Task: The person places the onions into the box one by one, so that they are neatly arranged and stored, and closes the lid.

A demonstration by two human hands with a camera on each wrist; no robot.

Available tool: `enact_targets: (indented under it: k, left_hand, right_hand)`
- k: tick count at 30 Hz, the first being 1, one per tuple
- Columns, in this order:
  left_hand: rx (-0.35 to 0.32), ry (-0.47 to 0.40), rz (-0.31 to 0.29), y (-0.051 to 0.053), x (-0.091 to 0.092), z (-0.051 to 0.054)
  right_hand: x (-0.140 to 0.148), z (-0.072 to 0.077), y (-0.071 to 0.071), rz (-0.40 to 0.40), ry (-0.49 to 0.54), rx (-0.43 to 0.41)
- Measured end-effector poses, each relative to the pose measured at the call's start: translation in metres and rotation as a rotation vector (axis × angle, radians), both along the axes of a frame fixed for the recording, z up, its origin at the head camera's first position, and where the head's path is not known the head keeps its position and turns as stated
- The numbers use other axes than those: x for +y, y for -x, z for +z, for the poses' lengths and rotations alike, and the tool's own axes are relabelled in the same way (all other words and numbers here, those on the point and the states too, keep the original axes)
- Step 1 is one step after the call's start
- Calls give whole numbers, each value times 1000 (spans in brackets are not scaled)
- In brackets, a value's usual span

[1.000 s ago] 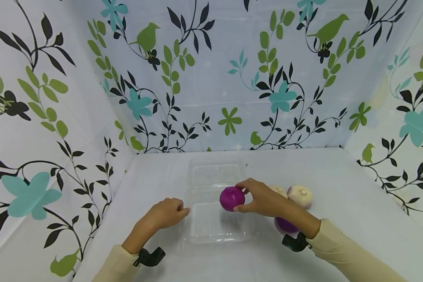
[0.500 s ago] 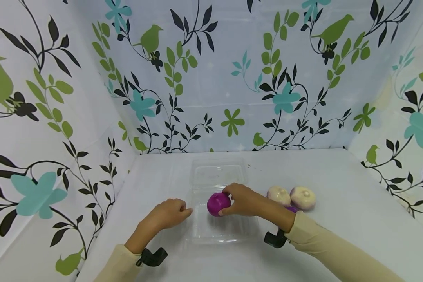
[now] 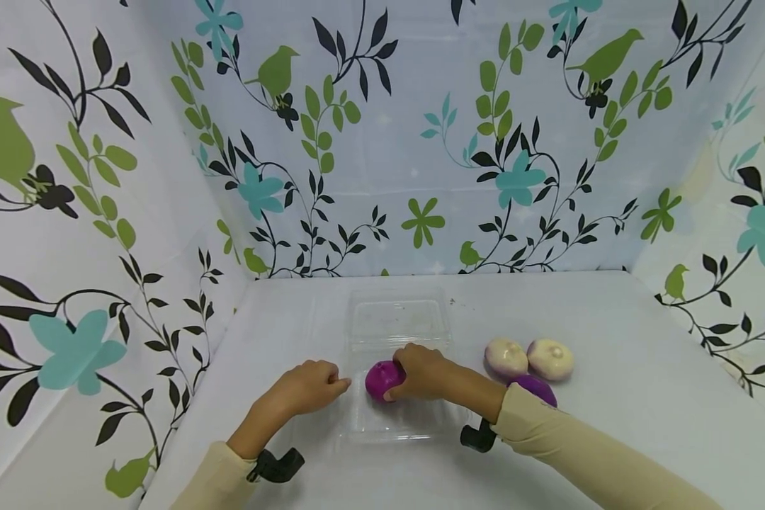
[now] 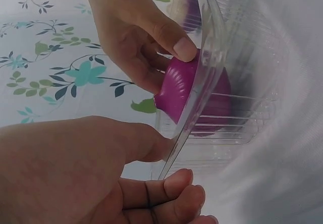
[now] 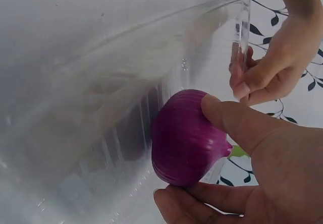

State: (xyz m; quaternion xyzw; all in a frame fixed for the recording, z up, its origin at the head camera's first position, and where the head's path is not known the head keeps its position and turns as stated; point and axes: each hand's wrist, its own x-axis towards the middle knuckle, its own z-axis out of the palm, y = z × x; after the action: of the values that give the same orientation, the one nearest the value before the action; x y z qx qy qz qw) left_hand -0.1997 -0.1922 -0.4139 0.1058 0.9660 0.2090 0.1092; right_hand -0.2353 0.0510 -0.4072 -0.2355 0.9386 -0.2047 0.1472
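My right hand grips a purple onion over the left part of a clear plastic container. In the right wrist view the thumb lies on top of the onion and the fingers under it. Through the container's clear wall the lower part of the onion shows in the left wrist view. My left hand is at the container's left edge; in the left wrist view its thumb and curled fingers pinch the rim.
Two pale onions and another purple onion lie on the white table to the right of the container. The container's lid half lies behind. A patterned cloth stands around the table.
My right hand has carried the purple onion left and slightly lower over the container. The onions on the right, partly covered by the arm before, show more fully. My left hand has stayed at the edge.
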Motion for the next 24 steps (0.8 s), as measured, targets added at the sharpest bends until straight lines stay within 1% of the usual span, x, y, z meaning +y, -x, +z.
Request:
enact_targets:
  k: [7, 12, 18, 24]
  left_hand:
    - [6, -7, -4, 0, -1, 1]
    - [15, -15, -25, 0, -1, 1]
    - [9, -30, -40, -1, -3, 4]
    - [6, -35, -49, -2, -5, 2]
  right_hand:
    - [-9, -6, 1, -5, -16, 66]
    - [-15, -9, 1, -29, -23, 96]
    - [-21, -7, 0, -49, -28, 101]
    - [-27, -7, -2, -61, -22, 107]
